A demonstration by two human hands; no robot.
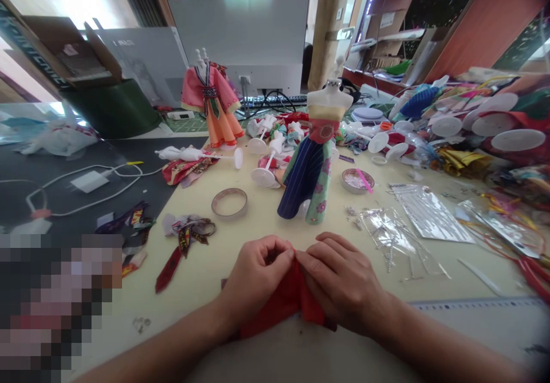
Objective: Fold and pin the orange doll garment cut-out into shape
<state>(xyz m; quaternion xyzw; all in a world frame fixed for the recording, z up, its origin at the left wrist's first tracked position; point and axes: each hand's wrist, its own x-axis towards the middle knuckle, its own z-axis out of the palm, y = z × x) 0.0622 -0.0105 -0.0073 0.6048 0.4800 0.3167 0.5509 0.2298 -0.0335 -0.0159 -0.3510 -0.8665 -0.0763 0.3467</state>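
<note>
Near the table's front edge, a piece of red cloth hangs in folds between my hands. My left hand pinches its upper edge between thumb and forefinger. Right beside it, my right hand is closed on the same edge, fingertips almost meeting the left ones. Whatever lies inside the pinch is hidden. Beyond the hands stands a small white dress form in a yellow and red top and striped blue and floral green trousers. Dark patterned fabric strips lie left of my left hand.
A roll of tape and a dish with a pink stick lie mid-table. Clear bags of beads and a ruler are at right. A dressed doll form and a monitor stand behind.
</note>
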